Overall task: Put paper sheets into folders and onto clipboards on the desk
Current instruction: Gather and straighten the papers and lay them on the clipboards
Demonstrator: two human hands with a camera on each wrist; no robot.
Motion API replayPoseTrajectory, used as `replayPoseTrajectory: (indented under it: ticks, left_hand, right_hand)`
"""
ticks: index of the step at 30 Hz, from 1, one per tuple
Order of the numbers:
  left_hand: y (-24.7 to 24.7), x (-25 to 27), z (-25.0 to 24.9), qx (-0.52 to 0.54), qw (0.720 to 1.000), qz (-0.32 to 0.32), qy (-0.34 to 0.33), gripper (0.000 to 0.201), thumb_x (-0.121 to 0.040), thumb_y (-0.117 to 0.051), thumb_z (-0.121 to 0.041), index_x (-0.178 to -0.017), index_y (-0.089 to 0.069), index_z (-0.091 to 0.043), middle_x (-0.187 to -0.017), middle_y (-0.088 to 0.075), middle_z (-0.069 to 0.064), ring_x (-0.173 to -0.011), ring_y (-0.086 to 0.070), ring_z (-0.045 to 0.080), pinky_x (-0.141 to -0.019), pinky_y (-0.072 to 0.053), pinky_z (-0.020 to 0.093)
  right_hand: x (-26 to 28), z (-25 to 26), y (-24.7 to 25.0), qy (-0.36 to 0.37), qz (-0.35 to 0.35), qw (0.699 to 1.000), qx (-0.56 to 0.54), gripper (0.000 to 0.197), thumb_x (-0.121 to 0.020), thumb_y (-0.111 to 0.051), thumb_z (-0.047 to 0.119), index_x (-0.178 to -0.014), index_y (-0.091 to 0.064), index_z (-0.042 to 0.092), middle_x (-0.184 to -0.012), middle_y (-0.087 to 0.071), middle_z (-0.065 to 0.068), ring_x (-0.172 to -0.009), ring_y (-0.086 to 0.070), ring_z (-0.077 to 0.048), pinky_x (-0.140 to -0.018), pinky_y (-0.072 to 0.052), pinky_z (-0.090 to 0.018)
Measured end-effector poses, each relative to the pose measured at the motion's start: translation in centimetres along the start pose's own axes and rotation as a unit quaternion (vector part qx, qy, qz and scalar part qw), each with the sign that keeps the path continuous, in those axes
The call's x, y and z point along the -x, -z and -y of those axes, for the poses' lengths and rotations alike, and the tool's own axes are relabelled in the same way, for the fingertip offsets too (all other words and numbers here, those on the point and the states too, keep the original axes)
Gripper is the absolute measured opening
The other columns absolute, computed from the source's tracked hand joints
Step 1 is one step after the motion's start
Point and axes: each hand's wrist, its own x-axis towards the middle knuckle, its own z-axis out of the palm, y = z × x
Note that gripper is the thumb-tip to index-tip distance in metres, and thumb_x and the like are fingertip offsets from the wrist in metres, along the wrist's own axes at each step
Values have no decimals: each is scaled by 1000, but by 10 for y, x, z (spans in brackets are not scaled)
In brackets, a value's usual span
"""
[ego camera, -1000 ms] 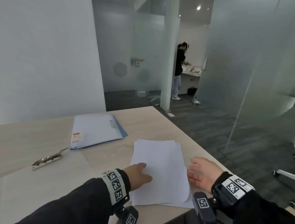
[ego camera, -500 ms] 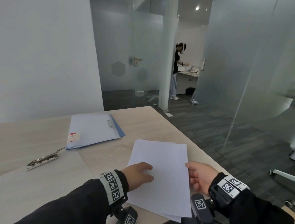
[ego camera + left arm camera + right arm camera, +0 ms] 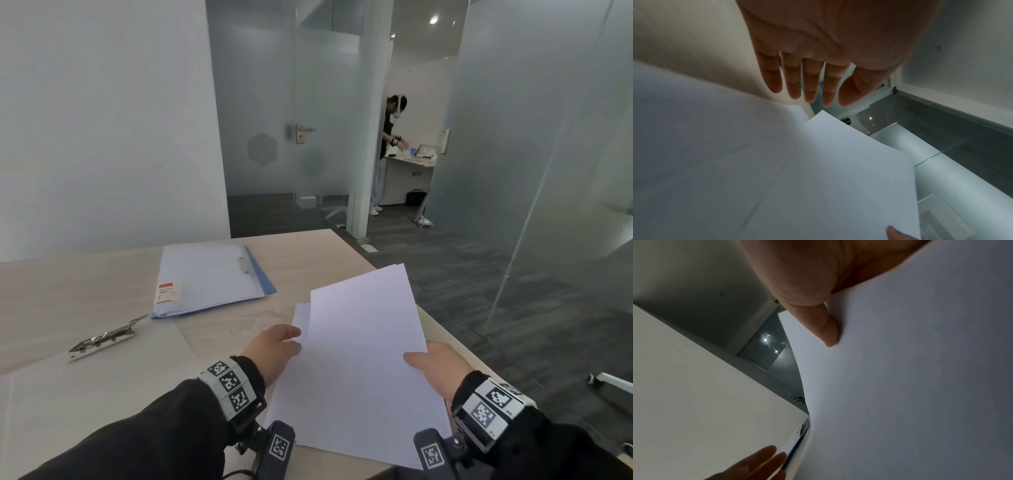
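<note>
A stack of white paper sheets [image 3: 363,342] is tilted up off the desk at its right side. My right hand [image 3: 428,363] pinches its right edge, thumb [image 3: 826,327] on top and fingers hidden beneath. A lower sheet [image 3: 301,315] peeks out at the left. My left hand [image 3: 287,337] hovers at the stack's left edge with straight fingers [image 3: 812,78], holding nothing. A blue folder [image 3: 209,277] with a red-and-white label lies shut further back. A clipboard with a metal clip [image 3: 102,339] lies at the left.
The pale wooden desk [image 3: 308,253] ends just right of the paper, with dark floor beyond. Frosted glass walls [image 3: 534,137] stand behind and to the right. A person stands at a far counter [image 3: 394,144]. A chair base [image 3: 609,380] shows low on the right.
The sheets lay flat on the desk; my right hand has taken their right edge and raised them. My left hand has slid to the stack's left edge.
</note>
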Motion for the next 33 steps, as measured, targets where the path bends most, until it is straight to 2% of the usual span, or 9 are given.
replayPoseTrajectory:
  ticks: [3, 7, 11, 15, 20, 23, 25, 29, 33]
  left_hand:
    - [0, -7, 5, -32, 999, 18, 28, 50, -91, -57, -17, -140, -48, -17, -145, -49, 5, -130, -48, 24, -108, -38, 32]
    - [-8, -4, 5, -91, 993, 68, 34, 58, -91, -56, -23, -146, -39, -19, -150, -43, 5, -136, -43, 23, -111, -34, 31]
    - [-13, 0, 3, -130, 985, 106, 34, 63, -92, -56, -29, -150, -33, -20, -155, -36, 2, -142, -35, 20, -116, -29, 32]
    - [-16, 3, 1, -165, 978, 120, 33, 65, -91, -54, -35, -151, -30, -24, -157, -33, 0, -143, -33, 20, -115, -27, 29]
    - [-18, 10, 1, -219, 966, 128, 44, 90, -67, -48, -56, -150, -28, -32, -156, -30, 3, -142, -32, 24, -117, -27, 39]
    - [-21, 10, 1, -249, 958, 139, 38, 81, -79, -49, -54, -152, -22, -32, -162, -19, 1, -151, -9, 23, -121, -13, 42]
    - [-22, 10, 1, -259, 955, 139, 27, 74, -87, -49, -49, -153, -21, -30, -163, -18, -1, -152, -2, 21, -120, -10, 42]
    - [-23, 11, 1, -268, 953, 141, 26, 73, -86, -50, -49, -151, -24, -29, -161, -21, 1, -151, -6, 22, -118, -15, 40]
    - [-23, 12, 1, -271, 952, 142, 19, 68, -88, -49, -48, -150, -27, -28, -160, -23, -3, -150, -7, 21, -116, -16, 38]
  right_hand:
    - [-3, -3, 4, 0, -18, 1000, -1, 15, -91, -58, 8, -83, -71, 7, -92, -75, -17, -90, -71, -37, -85, -54, -43]
    - [-7, -10, 5, -16, -38, 999, -11, 15, -88, -57, 7, -89, -71, 3, -95, -74, -21, -94, -69, -40, -86, -53, -44]
    - [-5, -8, 5, -31, -22, 999, -23, 15, -91, -55, 7, -89, -69, 2, -94, -73, -20, -90, -68, -38, -73, -49, -34]
    - [-3, -5, 7, -29, -23, 998, -47, 13, -92, -55, 4, -90, -67, 1, -87, -70, -17, -77, -65, -31, -65, -48, -30]
    - [-3, -7, 4, -23, -54, 998, -33, 14, -90, -57, 4, -81, -69, 5, -82, -71, -13, -83, -66, -34, -72, -48, -33]
    - [1, -4, 4, -19, -61, 998, -20, 15, -88, -57, 5, -83, -69, -2, -78, -69, -15, -75, -64, -32, -64, -46, -30]
    - [2, -2, 4, -11, -67, 997, -19, 17, -88, -56, 5, -87, -68, -7, -77, -67, -16, -71, -62, -29, -60, -43, -27]
    - [3, 1, 5, -10, -59, 997, -40, 17, -88, -57, 5, -91, -69, -7, -83, -70, -21, -75, -64, -31, -66, -46, -31]
    - [4, 1, 3, -25, -29, 989, -145, 12, -91, -55, -2, -92, -67, 1, -94, -70, -21, -81, -65, -35, -68, -50, -36]
